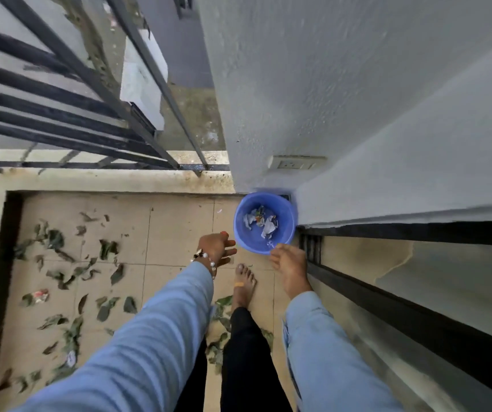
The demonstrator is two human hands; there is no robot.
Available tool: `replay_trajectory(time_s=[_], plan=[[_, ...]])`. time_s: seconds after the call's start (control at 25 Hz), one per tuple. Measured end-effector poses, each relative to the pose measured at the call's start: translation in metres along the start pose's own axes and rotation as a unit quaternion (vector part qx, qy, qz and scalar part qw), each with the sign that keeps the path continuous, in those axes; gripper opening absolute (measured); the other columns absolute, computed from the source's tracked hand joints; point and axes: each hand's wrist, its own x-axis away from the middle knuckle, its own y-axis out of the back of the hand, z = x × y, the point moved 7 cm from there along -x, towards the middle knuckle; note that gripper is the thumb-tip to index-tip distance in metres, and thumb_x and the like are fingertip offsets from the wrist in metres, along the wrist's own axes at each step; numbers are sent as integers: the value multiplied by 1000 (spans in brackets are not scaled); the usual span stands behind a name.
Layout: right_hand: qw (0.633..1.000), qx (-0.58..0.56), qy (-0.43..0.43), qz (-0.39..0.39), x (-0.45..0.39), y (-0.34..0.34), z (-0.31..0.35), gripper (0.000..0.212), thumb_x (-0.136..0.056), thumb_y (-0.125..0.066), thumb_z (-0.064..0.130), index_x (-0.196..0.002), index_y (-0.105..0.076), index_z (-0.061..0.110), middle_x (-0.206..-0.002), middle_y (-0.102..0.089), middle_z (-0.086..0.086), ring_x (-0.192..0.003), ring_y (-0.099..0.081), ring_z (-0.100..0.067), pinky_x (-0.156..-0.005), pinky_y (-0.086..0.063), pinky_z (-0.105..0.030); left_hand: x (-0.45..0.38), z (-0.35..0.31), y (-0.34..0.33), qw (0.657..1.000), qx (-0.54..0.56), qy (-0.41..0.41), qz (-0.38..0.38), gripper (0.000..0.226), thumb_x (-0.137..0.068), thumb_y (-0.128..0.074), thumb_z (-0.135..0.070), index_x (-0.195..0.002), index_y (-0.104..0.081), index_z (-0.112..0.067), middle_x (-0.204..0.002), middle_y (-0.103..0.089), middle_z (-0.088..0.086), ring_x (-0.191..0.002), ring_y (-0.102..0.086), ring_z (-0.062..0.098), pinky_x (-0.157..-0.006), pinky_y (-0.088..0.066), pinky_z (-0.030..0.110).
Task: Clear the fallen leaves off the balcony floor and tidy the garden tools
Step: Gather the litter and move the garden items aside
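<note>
Two hands reach down toward a blue bucket that stands in the corner of the balcony, right against the grey wall. The bucket already has some crumpled paper scraps in it. I think the step in hand is fetching the bucket, so that the leaves can go into it.

The right hand is at the near rim of the bucket. Its fingertips touch the rim or are just over it, and I cannot tell if they have closed on it. The left hand is just beside the bucket, not touching it. Its fingers are loosely spread and it holds nothing. A bead bracelet sits on that wrist. Both arms are stretched out long and wear light blue sleeves. A bare foot stands on the tiles between the arms.

Many fallen leaves lie all over the tiled floor, mostly on the left side, well apart from the bucket. A few more lie near the foot. A small red and white wrapper lies among them. So the leaf clearing looks like it has hardly begun. No garden tools show anywhere.

Next, the right hand needs a firm hold on the rim. Then the bucket should come over to the leaves, kept level so the scraps stay inside. The black railing is open to the outside, so light leaves could slip through it.
</note>
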Motion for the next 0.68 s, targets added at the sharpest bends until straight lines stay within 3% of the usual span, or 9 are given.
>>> replay_trajectory(time_s=[0.08, 0.2, 0.28, 0.4, 0.44, 0.52, 0.6, 0.68], plan=[[999, 23, 32, 0, 36, 3, 24, 21, -87, -56, 5, -71, -60, 18, -76, -61, -8, -66, -57, -21, -56, -47, -28, 38, -9, 15, 999, -12, -31, -3, 18, -98, -43, -17, -109, -57, -11, -83, -64, 4, -67, -60, 17, -59, -41, 26], [979, 154, 136, -7, 87, 1, 55, 20, -84, -56, 8, -79, -70, 23, -91, -71, -9, -87, -66, -29, -80, -55, -42, 88, -15, 46, 994, -55, -91, -23, 17, -96, -47, -17, -105, -61, -12, -87, -68, 7, -63, -61, 18, -58, -42, 25], [951, 223, 213, 12, 121, -11, 70, 24, -86, -52, 1, -96, -72, 11, -109, -69, -11, -105, -62, -28, -92, -49, -35, 112, -7, 69, 987, -84, -124, -50, 14, -94, -50, -18, -97, -63, -15, -89, -70, 8, -62, -62, 19, -57, -44, 26], [923, 252, 289, 32, 159, -23, 92, 33, -88, -45, -9, -112, -67, -1, -130, -58, -14, -123, -51, -27, -96, -38, -23, 139, 21, 106, 986, -37, -134, -87, 13, -94, -51, -18, -97, -64, -14, -88, -70, 7, -64, -64, 19, -57, -45, 26], [923, 251, 289, 28, 163, -22, 96, 36, -89, -43, -10, -116, -65, -1, -127, -59, -14, -120, -53, -27, -95, -38, -22, 145, 32, 117, 986, -21, -131, -97, 13, -94, -51, -18, -97, -63, -14, -88, -70, 7, -64, -64, 19, -57, -45, 25], [925, 263, 273, 32, 164, -22, 97, 35, -89, -44, -8, -117, -64, 0, -119, -64, -17, -113, -58, -32, -99, -44, -33, 154, 57, 137, 986, 2, -125, -113, 12, -95, -52, -19, -98, -62, -15, -89, -71, 7, -66, -64, 20, -56, -45, 25], [910, 309, 268, 68, 166, -31, 92, 24, -90, -49, -3, -104, -68, 3, -104, -69, -18, -101, -64, -35, -94, -49, -43, 164, 75, 152, 984, 20, -123, -130, 12, -95, -52, -20, -97, -62, -15, -89, -71, 7, -67, -63, 20, -55, -45, 25], [894, 341, 259, 130, 183, -53, 72, 19, -91, -50, 1, -95, -68, 6, -85, -70, -13, -86, -67, -32, -88, -53, -45, 176, 98, 172, 979, 48, -128, -150, 14, -95, -52, -21, -97, -64, -15, -88, -71, 9, -65, -63, 20, -53, -44, 24]])
